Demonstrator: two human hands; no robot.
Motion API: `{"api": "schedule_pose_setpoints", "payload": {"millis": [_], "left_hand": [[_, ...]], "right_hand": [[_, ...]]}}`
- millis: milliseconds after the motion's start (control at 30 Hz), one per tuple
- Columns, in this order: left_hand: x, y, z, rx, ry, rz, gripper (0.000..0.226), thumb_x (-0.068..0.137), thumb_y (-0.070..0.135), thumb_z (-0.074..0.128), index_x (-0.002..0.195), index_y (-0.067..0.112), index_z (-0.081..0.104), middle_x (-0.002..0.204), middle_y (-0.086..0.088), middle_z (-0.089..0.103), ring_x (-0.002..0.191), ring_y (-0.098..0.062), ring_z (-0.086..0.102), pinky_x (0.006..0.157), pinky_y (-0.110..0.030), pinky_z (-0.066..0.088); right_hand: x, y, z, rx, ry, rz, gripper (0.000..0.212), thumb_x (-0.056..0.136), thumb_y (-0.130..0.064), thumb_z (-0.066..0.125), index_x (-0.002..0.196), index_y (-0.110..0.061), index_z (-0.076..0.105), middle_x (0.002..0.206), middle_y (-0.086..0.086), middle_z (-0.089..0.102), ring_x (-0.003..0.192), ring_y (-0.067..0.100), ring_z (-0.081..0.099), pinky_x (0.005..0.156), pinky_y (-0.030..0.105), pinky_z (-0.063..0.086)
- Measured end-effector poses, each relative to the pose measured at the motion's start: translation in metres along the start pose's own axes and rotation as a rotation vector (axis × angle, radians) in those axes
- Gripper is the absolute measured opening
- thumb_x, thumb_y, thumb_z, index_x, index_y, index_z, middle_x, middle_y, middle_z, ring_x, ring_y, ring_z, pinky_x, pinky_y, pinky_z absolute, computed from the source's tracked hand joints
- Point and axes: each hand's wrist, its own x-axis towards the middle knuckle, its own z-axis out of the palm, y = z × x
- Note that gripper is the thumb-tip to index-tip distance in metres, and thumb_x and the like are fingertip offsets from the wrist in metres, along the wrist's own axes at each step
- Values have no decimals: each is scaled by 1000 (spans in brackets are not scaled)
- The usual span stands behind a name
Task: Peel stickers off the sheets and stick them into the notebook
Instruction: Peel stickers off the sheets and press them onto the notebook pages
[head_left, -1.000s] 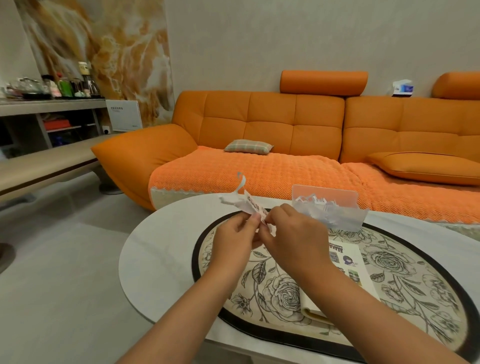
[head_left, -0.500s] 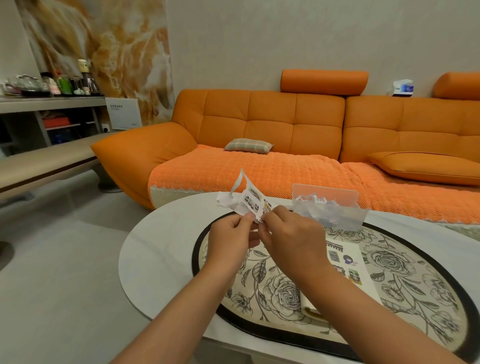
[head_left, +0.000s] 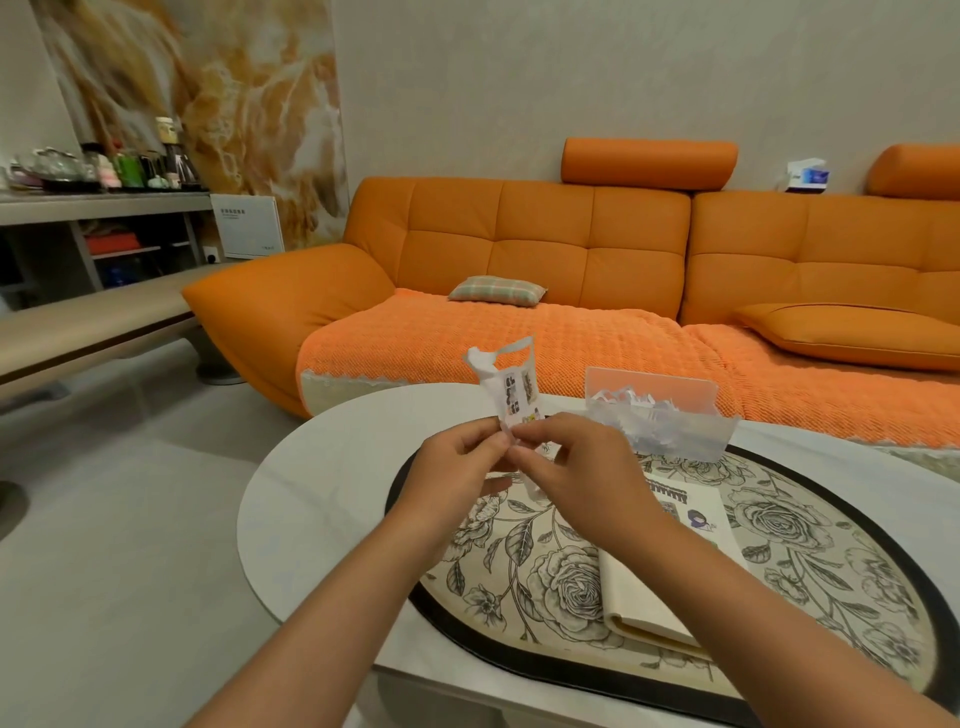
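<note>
the left hand (head_left: 457, 462) and the right hand (head_left: 576, 467) meet fingertip to fingertip above the near-left part of the tabletop (head_left: 322, 499). both are clamped on the lower end of a sticker sheet (head_left: 514, 389): the left pinches it between thumb and forefinger, and the right's curled fingers nip the same edge from the other side. the sheet stands up toward 12 o'clock from the hands, clear of the tabletop. it is crumpled, with a loose torn loop of white backing at its top. small dark and coloured stickers show on its face, their print too small to read.

at 4 o'clock from the hands the notebook (head_left: 649, 597) lies open on a floral mat (head_left: 805, 545), partly hidden by the right forearm. on its far page are a few stuck stickers (head_left: 698, 519), a dark strip and a purple figure among them, with no legible words. at 2 o'clock, just beyond the right hand, a clear plastic tray (head_left: 660, 421) holds a heap of white paper scraps.

past the tabletop at 12 o'clock stands an orange sofa (head_left: 545, 234). a small plaid cushion (head_left: 496, 291) lies on its seat and an orange cushion (head_left: 852, 332) sits toward 2 o'clock. a blue and white box (head_left: 805, 176) rests on the sofa back, its label unreadable. at 10 o'clock a white panel (head_left: 249, 226) leans beside a shelf (head_left: 104, 208) of bottles and jars. the panel carries two short lines of grey print, too small to make out.
</note>
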Motion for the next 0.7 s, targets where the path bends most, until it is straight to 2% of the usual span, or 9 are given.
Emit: {"api": "schedule_pose_setpoints", "payload": {"millis": [100, 200, 233, 333, 467, 600, 700], "left_hand": [[0, -1, -3, -17, 24, -24, 20, 100, 18, 59, 104, 23, 78, 96, 3, 79, 90, -11, 74, 89, -35, 59], [-1, -1, 0, -33, 82, -31, 18, 99, 16, 61, 100, 21, 78, 89, 2, 79, 83, -13, 75, 85, -36, 62], [-1, -1, 1, -20, 105, -22, 18, 98, 15, 61, 99, 21, 78, 87, 2, 79, 80, -13, 75, 84, -37, 62], [-1, -2, 4, 4, 159, 0, 16, 96, 13, 64, 94, 21, 78, 81, 3, 78, 76, -15, 76, 81, -38, 63], [0, -1, 7, -15, 154, -6, 16, 95, 11, 64, 94, 19, 78, 81, 4, 78, 75, -16, 76, 79, -38, 63], [1, -1, 7, -63, 114, -15, 14, 96, 16, 65, 97, 16, 79, 86, -1, 79, 77, -17, 76, 81, -38, 63], [0, 0, 6, -61, 49, -11, 13, 95, 17, 67, 94, 23, 79, 88, 1, 79, 80, -14, 75, 82, -37, 62]], "right_hand": [[0, -2, -2, 211, -10, 81, 13, 85, -36, 77, 98, -32, 79, 87, -18, 73, 66, -8, 59, 65, 17, 43], [-1, -6, 1, 360, 9, 174, 5, 84, -31, 80, 89, -30, 80, 84, -13, 75, 63, -1, 63, 66, 31, 55], [-1, -8, 1, 392, 19, 194, 1, 84, -29, 80, 84, -30, 80, 80, -13, 75, 61, 0, 63, 65, 32, 55], [-3, -7, 3, 382, 50, 202, 11, 85, -29, 79, 74, -29, 77, 73, -13, 73, 56, -1, 60, 60, 25, 47], [-7, -3, 5, 194, 39, 128, 13, 88, -32, 75, 75, -33, 74, 74, -20, 70, 61, -2, 58, 60, 22, 43], [-2, -1, -2, 352, -56, 208, 17, 92, -31, 71, 76, -26, 74, 72, -11, 70, 58, 0, 59, 62, 28, 48], [0, -1, -9, 443, -129, 275, 18, 93, -26, 70, 79, -15, 75, 72, 4, 71, 53, 11, 58, 54, 24, 45]]}}
